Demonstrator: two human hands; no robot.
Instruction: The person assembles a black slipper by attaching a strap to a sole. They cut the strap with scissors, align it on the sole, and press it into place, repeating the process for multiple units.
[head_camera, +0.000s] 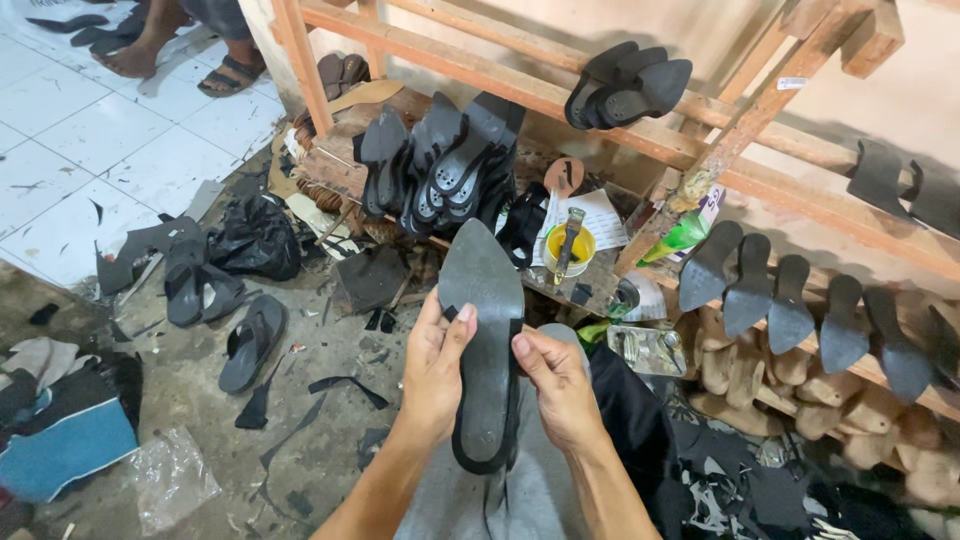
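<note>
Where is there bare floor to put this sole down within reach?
Both hands, left hand and right hand, grip the black sole. Barest patch: concrete floor between the black sandal and the left forearm, with only small scraps. White tiles farther left are open. The low bench with the yellow pot is crowded.

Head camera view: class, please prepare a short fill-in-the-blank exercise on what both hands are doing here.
1. Both hands grip a black shoe ____ with a pointed toe.
2. The left hand and right hand hold it from ____ sides.
3. The small tin on the wooden rack behind is ____ in colour.

Missing words: sole; opposite; yellow.
</note>
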